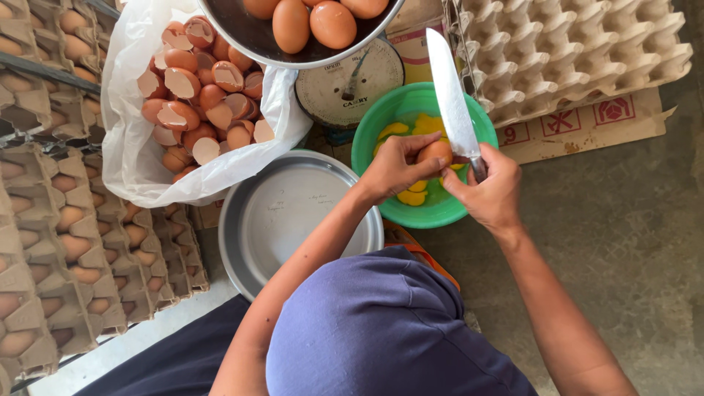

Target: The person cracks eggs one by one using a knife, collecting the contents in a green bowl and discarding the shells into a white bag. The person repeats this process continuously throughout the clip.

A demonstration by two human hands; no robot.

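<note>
My left hand (394,167) grips a brown egg (435,152) over a green bowl (367,139) that holds several yolks. My right hand (490,192) is closed on the handle of a large knife (452,103) whose blade points away from me; its thumb also touches the egg. Both hands meet directly above the bowl. The knife handle is hidden inside my fist.
An empty metal pan (293,213) sits left of the bowl. A white plastic bag (132,147) full of eggshells lies behind it. A scale (352,84) carries a metal bowl of whole eggs (312,22). Full egg trays (66,220) stand left, empty trays (572,51) right.
</note>
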